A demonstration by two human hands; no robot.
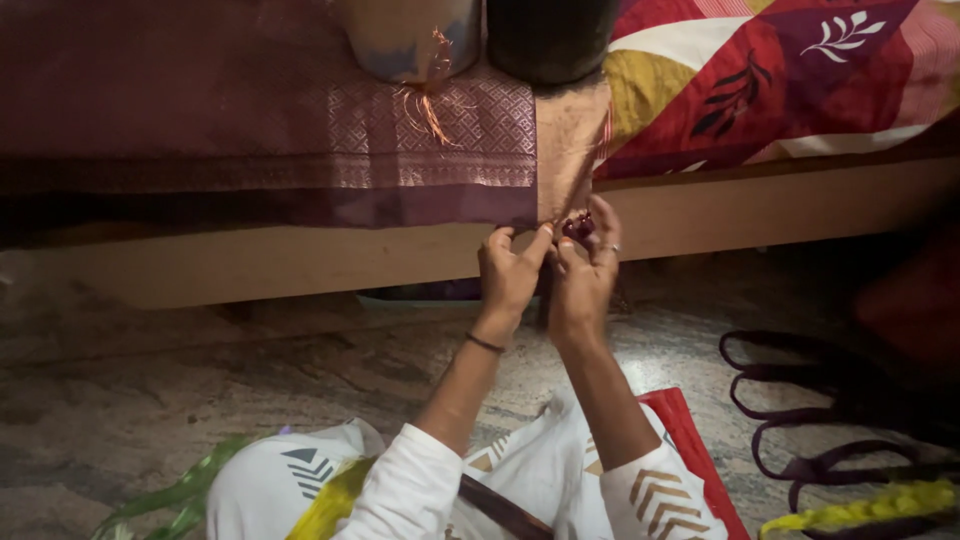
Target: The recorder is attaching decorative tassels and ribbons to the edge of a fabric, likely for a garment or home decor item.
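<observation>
A maroon woven cloth [300,130] with a patterned, slightly shiny brocade border hangs over the edge of a low wooden bed frame [300,265], and its lower corner comes down right to the fingers. Above the fingers, a plainer copper-brown end panel [570,135] of the same cloth falls in a narrow strip. Higher up, loose orange threads [432,105] fray out in a thin tuft, below two rounded vessels, one pale [410,35] and one dark [550,35], both cut off by the top edge so their shape cannot be told fully.

The left hand [510,275] pinches the bottom hem of the cloth, thumb and forefinger closed together on the fabric edge. The right hand [585,265], just beside it and nearly touching, has its thumb pressed toward the same hem while the other fingers spread upward and apart; a ring shows on one finger. Between the right fingers sits something small and dark reddish, too blurred to name. A thin dark bangle circles the left wrist.

To the right of the fingers lies a quilt [780,70] in red, mustard and cream with leaf shapes. Below the hands, a mottled stone floor [200,400] spreads out. Far right of the fingers, dark looped cords [800,400] and a yellow braided strand [870,510] lie on it, dim and partly cut off. White sleeves with chevron prints fill the bottom.
</observation>
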